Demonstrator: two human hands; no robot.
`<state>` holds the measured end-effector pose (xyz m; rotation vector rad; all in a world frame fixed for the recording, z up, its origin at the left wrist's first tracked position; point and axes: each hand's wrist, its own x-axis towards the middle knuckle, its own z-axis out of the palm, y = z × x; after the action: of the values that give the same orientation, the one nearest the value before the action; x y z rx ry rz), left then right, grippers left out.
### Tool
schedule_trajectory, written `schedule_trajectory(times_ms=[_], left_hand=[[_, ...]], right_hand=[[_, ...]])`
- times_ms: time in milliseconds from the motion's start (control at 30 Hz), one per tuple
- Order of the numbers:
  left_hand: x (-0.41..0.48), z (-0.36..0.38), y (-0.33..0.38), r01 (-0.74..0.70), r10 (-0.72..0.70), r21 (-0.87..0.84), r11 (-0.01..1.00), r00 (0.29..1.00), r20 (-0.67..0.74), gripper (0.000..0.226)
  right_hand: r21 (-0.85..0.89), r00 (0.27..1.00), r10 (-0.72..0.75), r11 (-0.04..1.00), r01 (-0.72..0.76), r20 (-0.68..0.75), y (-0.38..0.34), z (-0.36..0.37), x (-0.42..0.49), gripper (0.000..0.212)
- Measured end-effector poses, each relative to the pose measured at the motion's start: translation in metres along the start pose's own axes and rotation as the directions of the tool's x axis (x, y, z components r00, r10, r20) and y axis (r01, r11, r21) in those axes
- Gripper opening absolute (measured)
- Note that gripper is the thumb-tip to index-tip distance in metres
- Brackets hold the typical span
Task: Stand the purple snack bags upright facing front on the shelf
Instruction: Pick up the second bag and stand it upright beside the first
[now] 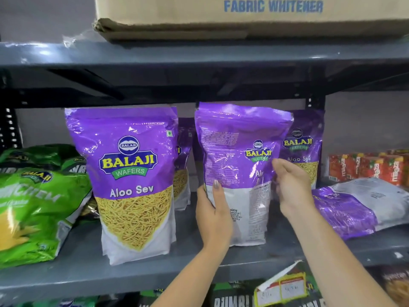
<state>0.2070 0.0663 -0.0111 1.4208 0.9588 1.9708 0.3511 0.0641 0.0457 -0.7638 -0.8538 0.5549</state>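
A purple Aloo Sev bag (238, 165) stands in the middle of the grey shelf (88, 271) with its printed back side towards me. My left hand (213, 216) grips its lower left edge, thumb on the face. My right hand (292, 187) is curled around its right edge. Left of it a purple bag (132, 182) stands upright with its front showing. Another upright bag (303, 147) stands behind on the right, and one (183, 162) is partly hidden at the back. A purple bag (358, 207) lies flat at the right, back side up.
Green snack bags (31, 209) are piled at the shelf's left end. Red packets (367, 167) are stacked at the far right. A cardboard box (243, 16) sits on the shelf above. Dark snack packs and a price label (285, 286) show on the shelf below.
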Motion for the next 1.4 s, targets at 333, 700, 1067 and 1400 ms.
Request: schedule_trajectory(times_ms=[333,700,1067,1400], left_hand=[[0.001,-0.004,-0.003,0.042,-0.044,0.039,0.998,0.999,0.031,0.057],[-0.012,0.005,-0.008,-0.452,0.452,0.390,0.802,0.887,0.097,0.061],[-0.001,-0.011,-0.001,-0.280,0.275,0.026,0.960,0.954,0.121,0.031],[0.016,-0.022,-0.001,-0.027,0.056,-0.172,0.985,0.985,0.166,0.041]], right_hand=[[0.037,0.990,-0.110,0.993,0.114,-0.093,0.015,0.002,-0.001,0.022],[0.026,0.918,0.284,0.953,-0.302,0.277,0.005,-0.007,-0.020,0.080],[-0.188,0.975,-0.176,0.962,0.200,0.136,0.017,-0.011,-0.071,0.039],[-0.208,0.988,-0.100,0.971,0.122,0.114,0.008,-0.011,-0.053,0.037]])
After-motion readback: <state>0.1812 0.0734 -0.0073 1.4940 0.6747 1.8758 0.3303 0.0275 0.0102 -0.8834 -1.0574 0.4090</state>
